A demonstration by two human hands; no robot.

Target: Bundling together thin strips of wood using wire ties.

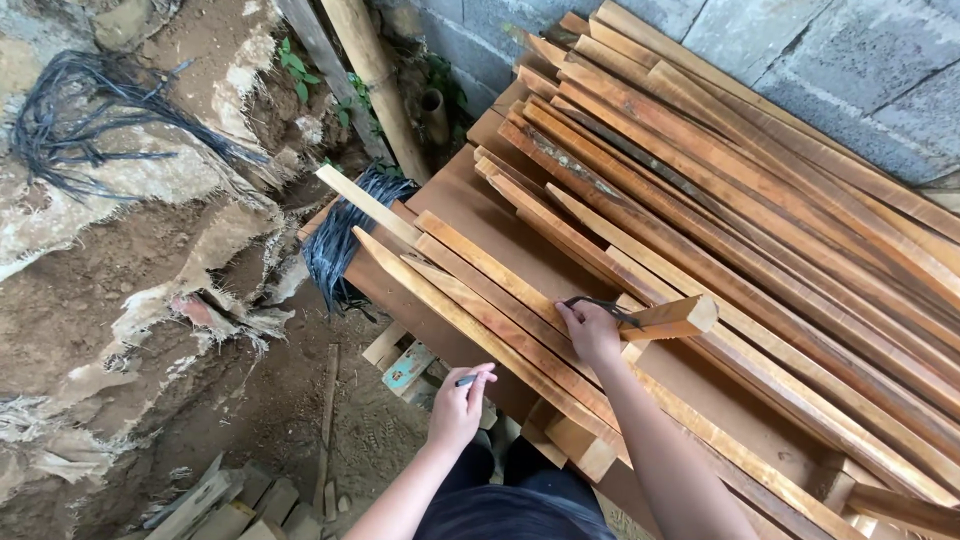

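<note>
A big pile of long wooden boards [760,230] leans by a gray block wall [800,50], with dirt on the left of the frame. My right hand [590,332] in the middle presses a dark metal square [600,305] onto a board, fingers closed on it. My left hand [458,408], lower down, pinches a small pencil [468,379].

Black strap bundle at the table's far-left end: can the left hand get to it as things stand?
Probably yes. The left hand holds only a small pencil-like tool, and the black strap bundle hangs uncovered off the table end. The wooden slats lie to its right, not across the path.
</note>
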